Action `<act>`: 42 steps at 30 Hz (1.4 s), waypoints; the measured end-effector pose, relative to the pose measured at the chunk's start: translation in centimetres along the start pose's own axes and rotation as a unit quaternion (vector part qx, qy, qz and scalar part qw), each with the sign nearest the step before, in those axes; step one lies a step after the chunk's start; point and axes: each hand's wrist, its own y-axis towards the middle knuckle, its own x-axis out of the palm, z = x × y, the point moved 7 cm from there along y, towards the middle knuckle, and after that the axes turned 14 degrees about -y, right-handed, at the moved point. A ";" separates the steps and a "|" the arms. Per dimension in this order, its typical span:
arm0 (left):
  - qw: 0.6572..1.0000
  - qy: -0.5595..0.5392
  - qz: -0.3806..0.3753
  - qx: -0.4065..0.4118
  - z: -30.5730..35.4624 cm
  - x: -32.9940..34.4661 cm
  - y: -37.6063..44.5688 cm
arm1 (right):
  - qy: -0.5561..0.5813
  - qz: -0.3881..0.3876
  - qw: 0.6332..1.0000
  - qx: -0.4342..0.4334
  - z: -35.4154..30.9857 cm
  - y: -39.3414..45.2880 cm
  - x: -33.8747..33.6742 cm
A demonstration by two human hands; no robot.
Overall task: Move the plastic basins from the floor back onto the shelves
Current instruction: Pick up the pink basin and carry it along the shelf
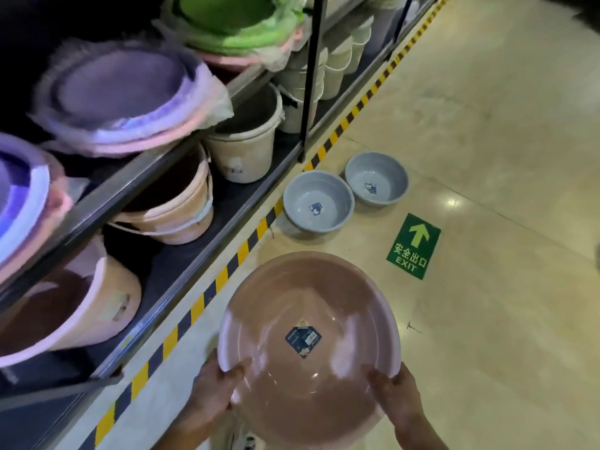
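While both hands gripped the pink basin (308,339)'s near rim | left hand (216,389), right hand (397,393) clamped | I judged level lifting toward shelf edge (181,267) best.

Glossy plastic basins, polished floor, matt dark shelving

The pink basin (308,345) is smooth plastic with bright sheen patches just beyond the thumbs of the left hand (214,389) and right hand (397,396), and a dark paper label (303,339) between them; farther from the fingers, two grey basins (318,204) look smooth, softly shiny plastic on a glossy, reflective tiled floor (487,157); off the left fingers, the shelf (194,251) has a matt dark surface and stacked purple basins (120,92) wear thin crinkled plastic wrap
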 end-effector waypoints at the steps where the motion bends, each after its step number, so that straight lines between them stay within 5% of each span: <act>1: 1.000 0.007 -0.004 0.000 0.8 0.8 1.0 | 0.002 0.000 1.000 0.003 -0.5 1.1 -0.2; 11: 0.998 0.001 -0.013 -0.063 1.0 4.8 21.7 | -0.074 -0.024 0.997 -0.009 -9.3 15.6 2.7; 15: 0.991 -0.060 0.016 -0.114 3.6 5.9 24.4 | -0.093 -0.058 0.994 -0.022 -13.6 21.4 6.2; 25: 0.986 -0.126 0.060 -0.095 1.9 8.0 36.1 | -0.178 -0.103 0.976 -0.076 -18.9 35.8 15.3; 42: 0.974 -0.176 0.103 -0.095 -6.1 5.2 46.9 | -0.180 -0.128 0.969 -0.113 -18.1 46.6 28.8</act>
